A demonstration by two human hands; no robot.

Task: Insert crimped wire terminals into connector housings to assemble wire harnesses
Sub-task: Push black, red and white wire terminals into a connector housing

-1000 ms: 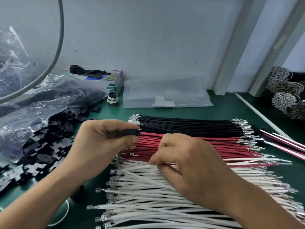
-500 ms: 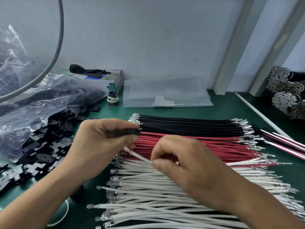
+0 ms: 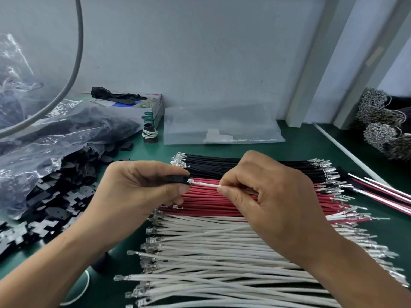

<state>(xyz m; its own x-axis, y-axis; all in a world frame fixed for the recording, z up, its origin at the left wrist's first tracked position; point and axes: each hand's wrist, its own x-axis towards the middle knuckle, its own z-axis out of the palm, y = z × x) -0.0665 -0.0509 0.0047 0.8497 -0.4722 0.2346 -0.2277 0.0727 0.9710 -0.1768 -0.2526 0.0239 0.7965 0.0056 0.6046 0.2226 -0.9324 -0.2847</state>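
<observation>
Left hand [image 3: 142, 196] grips the black connector housing [image 3: 178, 179]; right hand [image 3: 266, 196] pinches a white wire [image 3: 206, 185], its terminal [image 3: 190, 181] touching the housing's open face, just off the left fingertips. Insertion looks barely begun; can't tell whether any cavity is filled. Under both hands, full rows of black wires [image 3: 244, 165], red wires [image 3: 211, 203] and white wires [image 3: 211, 252] are left.
</observation>
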